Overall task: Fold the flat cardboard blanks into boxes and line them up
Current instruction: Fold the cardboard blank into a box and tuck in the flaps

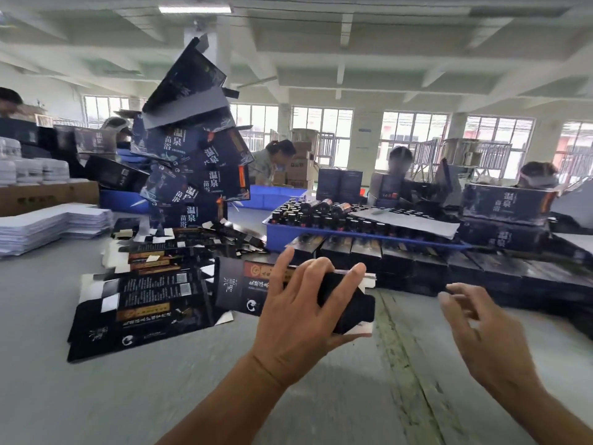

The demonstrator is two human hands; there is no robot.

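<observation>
1. A dark cardboard blank, partly folded, is held up just above the bench, a bit right of the middle. It looks halfway to a box, though the flaps are kinda blurred so the exact stage can't be told.
2. The left hand is wrapped over the top of it, grip clamped on the blank, fingers over the far edge and thumb underneath. Probably held that way so the panels can be squared up.
3. The right hand is loose, fingers apart, nothing held, just right of the blank. A guess: it's about to be used on the end flap.
4. More flat blanks are fanned out toward the bench's left side, within easy reach for the next one.
5. Finished boxes are lined up in a row toward the far edge, under a blue tray of bottles.
6. A wobbly tower of boxes is stacked at the far left. Best not bumped.
7. The near edge has open room, so the folding can be done there.
</observation>
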